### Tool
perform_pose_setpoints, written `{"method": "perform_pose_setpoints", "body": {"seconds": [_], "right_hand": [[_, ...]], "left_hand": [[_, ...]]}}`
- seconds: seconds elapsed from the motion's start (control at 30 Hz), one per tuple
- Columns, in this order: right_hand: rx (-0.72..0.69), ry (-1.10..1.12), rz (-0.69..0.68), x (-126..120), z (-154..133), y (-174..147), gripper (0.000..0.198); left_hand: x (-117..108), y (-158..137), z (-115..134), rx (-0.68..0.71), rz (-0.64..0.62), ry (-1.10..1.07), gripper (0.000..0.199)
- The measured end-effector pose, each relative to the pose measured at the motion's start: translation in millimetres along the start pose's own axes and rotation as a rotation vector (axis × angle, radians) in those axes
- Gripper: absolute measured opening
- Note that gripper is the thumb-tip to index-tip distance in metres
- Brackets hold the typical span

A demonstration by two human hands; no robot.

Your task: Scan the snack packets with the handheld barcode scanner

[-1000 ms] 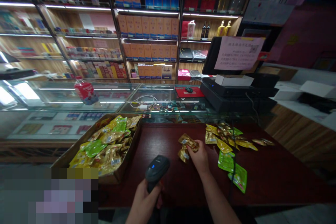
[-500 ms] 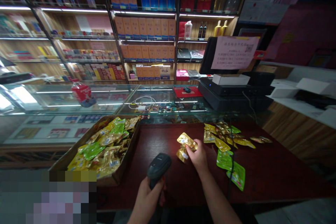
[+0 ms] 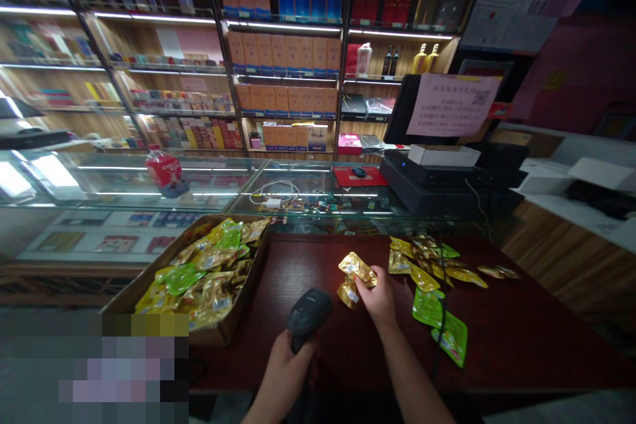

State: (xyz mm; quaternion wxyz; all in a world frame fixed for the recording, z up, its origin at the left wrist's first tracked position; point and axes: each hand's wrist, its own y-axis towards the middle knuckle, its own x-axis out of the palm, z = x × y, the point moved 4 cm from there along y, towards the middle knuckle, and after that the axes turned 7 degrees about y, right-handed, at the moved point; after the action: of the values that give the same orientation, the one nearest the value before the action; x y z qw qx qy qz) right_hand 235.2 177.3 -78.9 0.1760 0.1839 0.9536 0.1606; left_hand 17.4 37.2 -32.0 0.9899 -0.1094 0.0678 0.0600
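My left hand (image 3: 289,364) is wrapped round the handle of a dark barcode scanner (image 3: 311,313), its head tilted up and to the right. Between the thumb and fingers of my right hand (image 3: 378,295) is a shiny gold snack packet (image 3: 356,266). A second gold packet (image 3: 348,293) sits just below it, near the fingertips; whether it is held too I cannot tell. The scanner's head is left of these packets, apart from them. To the right of my right hand lie loose gold and yellow packets (image 3: 422,277) and two green packets (image 3: 451,338).
An open cardboard box (image 3: 233,315) full of gold, yellow and green packets stands at the left on the dark red table (image 3: 298,258). A black cable (image 3: 442,305) crosses the right-hand packets. Behind are a glass counter (image 3: 223,179), a red bottle (image 3: 166,174) and a monitor (image 3: 402,109).
The whole view has shifted slightly, so things appear a little further right. Both hands keep their holds, and the scanner and gold packets stay in nearly the same places over the table.
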Motion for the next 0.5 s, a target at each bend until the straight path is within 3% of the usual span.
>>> {"method": "perform_pose_setpoints", "body": {"seconds": [0.3,0.5], "right_hand": [[0.081,0.033,-0.026,-1.5,11.2,2.0,0.044],[0.161,0.112,-0.019,-1.3,-0.3,3.7,0.052]], "left_hand": [[2.9,0.8,-3.9,-0.001,-0.001,-0.044,0.021],[-18.0,3.2,-40.9,-0.038,0.076,-0.114,0.034]]}}
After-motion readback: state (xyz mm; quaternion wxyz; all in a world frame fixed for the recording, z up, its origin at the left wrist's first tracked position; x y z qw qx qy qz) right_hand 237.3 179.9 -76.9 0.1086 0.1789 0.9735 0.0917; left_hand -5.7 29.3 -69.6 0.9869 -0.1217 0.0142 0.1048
